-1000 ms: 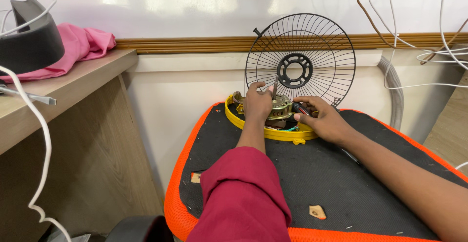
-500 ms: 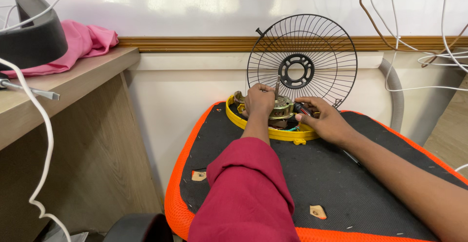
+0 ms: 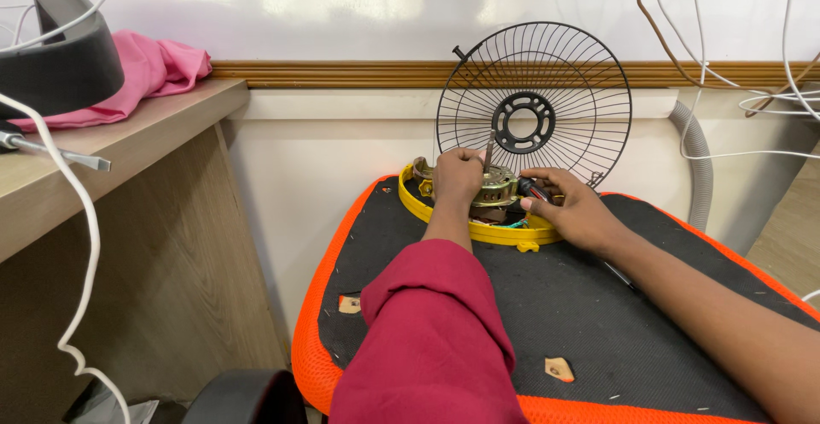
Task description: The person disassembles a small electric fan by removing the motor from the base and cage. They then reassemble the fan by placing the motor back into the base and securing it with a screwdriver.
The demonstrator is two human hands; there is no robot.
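Far left at 9 o'clock: wooden desk (image 3: 111, 146) with a black curved stand (image 3: 60, 65), pink cloth (image 3: 158, 70) and a loose white cable (image 3: 73, 245) hanging off the edge. Centre: black seat pad with orange rim (image 3: 329, 270), worn patches showing. On its far edge at 12 o'clock sits the yellow fan housing (image 3: 491, 229) with the brass-coloured motor (image 3: 495, 189) inside, so the work piece is at the back of the pad, against the wall. Left hand (image 3: 457, 176), maroon sleeve, is closed over the motor's left side, pinching near the upright shaft (image 3: 489, 146). Right hand (image 3: 576, 215) at 2 o'clock from the sleeve is wrapped shut around a dark-handled tool (image 3: 536, 190), tip at the motor's right side; tip contact is hidden. Versus a second ago: both hands in almost the same spots, only slight shifts, motor unmoved, so the same fiddling on the motor continues. Black wire fan guard (image 3: 534, 104) leans upright on the wall just behind. Far right: grey hose (image 3: 696, 163), dangling wires (image 3: 769, 91).
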